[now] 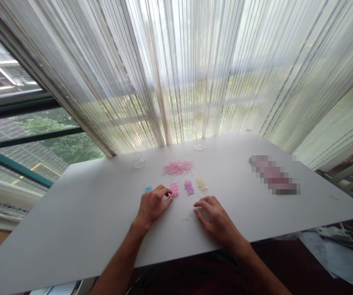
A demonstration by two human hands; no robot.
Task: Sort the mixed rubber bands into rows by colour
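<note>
My left hand is bent into a pinch, its thumb and index tips against the left edge of a small row of pink strips. Whether a strip sits between those tips is too small to make out. A blue bundle lies just beyond the left knuckles. My right hand rests low over the table, thumb and fingers apart, holding nothing visible. Beside its thumb are a few loose pale strips. Purple strips and pale yellow strips lie in separate rows farther out.
A loose heap of mixed, mostly pink strips lies behind the rows on the white table. Two clear containers, a left one and a right one, stand near the curtain. A blurred-out object lies right.
</note>
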